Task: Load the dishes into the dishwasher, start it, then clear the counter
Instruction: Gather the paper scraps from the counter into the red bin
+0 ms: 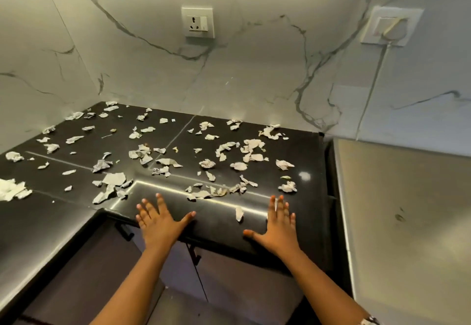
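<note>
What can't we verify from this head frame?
- Dishwasher: not in the head view, so its state is unknown.
- Counter: cut off at the left edge, its far end unseen.
- Paper scraps: too small to read any print.
- Right wall plate: angled and blurred, so plug or switch is unclear.

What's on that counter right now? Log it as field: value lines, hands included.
surface: black counter, L-shaped corner
litter: torn paper scraps scattered over most of it
nearest scrap: single paper piece between the hands
left hand: open, flat at the front edge, holding nothing
right hand: open, flat at the front edge, holding nothing
wall: marble backsplash with socket
dishes: none in view
</note>
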`<state>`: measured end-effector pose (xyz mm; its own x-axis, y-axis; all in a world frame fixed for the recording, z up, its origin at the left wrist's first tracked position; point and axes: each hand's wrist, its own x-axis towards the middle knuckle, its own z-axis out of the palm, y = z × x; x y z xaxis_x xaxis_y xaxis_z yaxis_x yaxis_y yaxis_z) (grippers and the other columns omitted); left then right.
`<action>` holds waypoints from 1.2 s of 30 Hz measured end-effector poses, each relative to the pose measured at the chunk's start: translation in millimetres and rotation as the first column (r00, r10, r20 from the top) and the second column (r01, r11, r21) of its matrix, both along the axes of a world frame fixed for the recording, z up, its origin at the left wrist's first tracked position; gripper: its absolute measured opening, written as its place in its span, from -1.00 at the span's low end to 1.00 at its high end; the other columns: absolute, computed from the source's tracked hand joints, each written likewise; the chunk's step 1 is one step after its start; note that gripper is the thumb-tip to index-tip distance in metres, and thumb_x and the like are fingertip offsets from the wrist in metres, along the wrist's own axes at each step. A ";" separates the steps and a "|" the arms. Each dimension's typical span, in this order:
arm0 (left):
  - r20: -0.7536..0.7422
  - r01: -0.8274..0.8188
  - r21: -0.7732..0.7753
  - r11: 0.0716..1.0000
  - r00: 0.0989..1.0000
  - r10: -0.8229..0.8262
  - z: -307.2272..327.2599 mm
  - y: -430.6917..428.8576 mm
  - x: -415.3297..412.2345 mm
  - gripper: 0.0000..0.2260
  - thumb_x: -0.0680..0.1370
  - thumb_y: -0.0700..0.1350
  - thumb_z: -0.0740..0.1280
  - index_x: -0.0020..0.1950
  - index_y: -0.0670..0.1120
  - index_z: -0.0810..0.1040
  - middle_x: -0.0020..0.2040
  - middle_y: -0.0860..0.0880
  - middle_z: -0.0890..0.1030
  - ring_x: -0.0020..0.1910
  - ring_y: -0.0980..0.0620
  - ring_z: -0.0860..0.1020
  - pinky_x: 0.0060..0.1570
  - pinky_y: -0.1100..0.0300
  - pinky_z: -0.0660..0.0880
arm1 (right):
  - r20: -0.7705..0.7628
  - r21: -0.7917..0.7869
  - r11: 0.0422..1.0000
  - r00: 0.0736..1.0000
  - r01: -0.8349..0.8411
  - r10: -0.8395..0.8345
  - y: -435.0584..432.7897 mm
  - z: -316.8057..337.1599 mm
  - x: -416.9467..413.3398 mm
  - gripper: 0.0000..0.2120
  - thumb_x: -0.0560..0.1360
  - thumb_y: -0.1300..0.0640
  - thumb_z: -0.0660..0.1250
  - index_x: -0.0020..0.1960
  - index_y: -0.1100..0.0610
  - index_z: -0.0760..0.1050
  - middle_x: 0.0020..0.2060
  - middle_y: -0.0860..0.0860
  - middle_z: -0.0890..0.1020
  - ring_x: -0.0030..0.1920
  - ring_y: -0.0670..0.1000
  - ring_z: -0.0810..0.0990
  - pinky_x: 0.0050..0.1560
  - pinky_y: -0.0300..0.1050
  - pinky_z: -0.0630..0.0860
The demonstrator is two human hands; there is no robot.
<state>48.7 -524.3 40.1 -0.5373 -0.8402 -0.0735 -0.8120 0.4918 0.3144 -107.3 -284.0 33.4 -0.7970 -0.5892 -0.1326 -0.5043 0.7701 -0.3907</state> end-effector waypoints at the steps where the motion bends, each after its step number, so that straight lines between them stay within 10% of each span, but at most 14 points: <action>1: 0.031 0.028 0.019 0.999 0.999 -0.029 -1.4 -12.4 -4.6 0.08 0.29 0.55 0.07 0.54 -0.07 -0.28 0.52 -0.27 -0.25 0.51 -0.23 -0.26 0.46 -0.11 -0.21 | -0.019 0.016 1.000 1.000 -0.017 0.017 -16.8 -3.0 -0.4 0.28 0.05 -0.69 -0.15 0.45 0.10 -0.49 0.45 0.11 -0.42 0.47 0.11 -0.39 0.44 0.12 -0.29; 10: 0.046 0.433 0.062 0.899 0.899 -0.436 -5.9 -46.9 -68.9 -0.04 0.24 0.58 -0.35 0.54 0.12 -0.22 0.55 0.03 -0.24 0.50 0.06 -0.28 0.44 -0.10 -0.27 | 0.057 -0.151 0.982 0.991 -0.112 0.122 -124.5 9.6 -36.1 -0.16 0.52 -0.27 0.12 0.51 0.07 -0.32 0.51 0.02 -0.26 0.51 0.04 -0.27 0.45 0.09 -0.26; 15: -0.121 0.055 -0.043 0.998 0.991 -0.060 -7.3 -71.5 -53.1 -0.30 0.54 0.31 0.02 0.57 0.00 -0.07 0.57 -0.11 -0.13 0.54 -0.10 -0.18 0.44 -0.16 -0.21 | -0.200 -0.229 0.956 0.952 0.185 -0.232 -64.3 6.5 -79.6 -0.29 0.55 -0.21 0.10 0.54 0.08 -0.09 0.53 0.03 -0.11 0.52 0.06 -0.17 0.45 0.12 -0.19; 18: -0.036 -0.137 0.014 0.990 0.990 0.138 -14.3 -76.9 -52.3 -0.20 0.47 0.39 -0.05 0.57 -0.06 -0.03 0.54 -0.28 -0.09 0.52 -0.27 -0.16 0.43 -0.20 -0.16 | -0.090 -0.166 0.898 0.901 0.407 -0.424 -44.4 1.8 -109.9 -0.28 0.55 -0.20 0.11 0.54 0.12 -0.08 0.53 0.13 -0.07 0.52 0.13 -0.12 0.48 0.21 -0.14; 25: 0.100 0.070 -0.016 0.997 0.993 -0.068 -18.0 -66.2 -126.1 -0.24 0.49 0.41 -0.17 0.56 0.00 -0.18 0.56 -0.15 -0.20 0.52 -0.14 -0.26 0.42 -0.19 -0.26 | -0.088 -0.011 0.993 0.989 0.117 -0.118 -118.4 -1.2 -149.1 -0.25 0.52 -0.34 -0.13 0.54 0.09 -0.12 0.54 0.04 -0.07 0.53 0.05 -0.14 0.46 0.11 -0.24; 28: 0.006 0.170 0.012 0.985 0.985 -0.170 -16.9 -60.5 -148.9 -0.27 0.49 0.39 -0.17 0.56 0.03 -0.12 0.57 -0.06 -0.16 0.53 -0.03 -0.22 0.42 -0.11 -0.29 | 0.041 -0.219 0.975 0.998 -0.043 0.053 -137.7 1.5 -156.6 -0.12 0.37 -0.51 -0.26 0.53 -0.01 -0.02 0.53 -0.04 0.00 0.52 -0.03 -0.08 0.46 0.12 -0.23; 31: -0.194 0.075 -0.030 0.997 0.978 -0.080 -15.4 -72.4 -147.8 -0.35 0.55 0.31 -0.05 0.56 0.03 0.00 0.57 -0.05 -0.07 0.54 -0.01 -0.14 0.41 -0.09 -0.29 | 0.095 -0.461 0.874 0.987 0.156 -0.126 -131.1 5.2 -185.3 -0.36 0.53 -0.31 -0.02 0.49 0.03 0.15 0.52 0.00 0.10 0.52 0.00 0.01 0.49 0.16 -0.12; 36: -0.152 -0.223 0.047 0.974 0.962 0.227 -13.4 -102.1 -144.4 -0.36 0.58 0.25 0.02 0.55 -0.08 0.07 0.55 -0.22 0.00 0.53 -0.19 -0.08 0.46 -0.19 -0.15 | -0.010 -0.240 0.902 0.929 0.358 -0.371 -118.4 -3.9 -251.6 -0.40 0.59 -0.14 0.06 0.51 0.14 0.08 0.52 0.11 0.06 0.52 0.09 -0.01 0.49 0.11 -0.10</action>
<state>-95.6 -626.4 26.8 -0.3415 -0.9394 -0.0300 -0.8404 0.2909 0.4573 -358.9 -402.4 29.5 -0.9640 -0.2652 0.0201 -0.2308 0.7964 -0.5591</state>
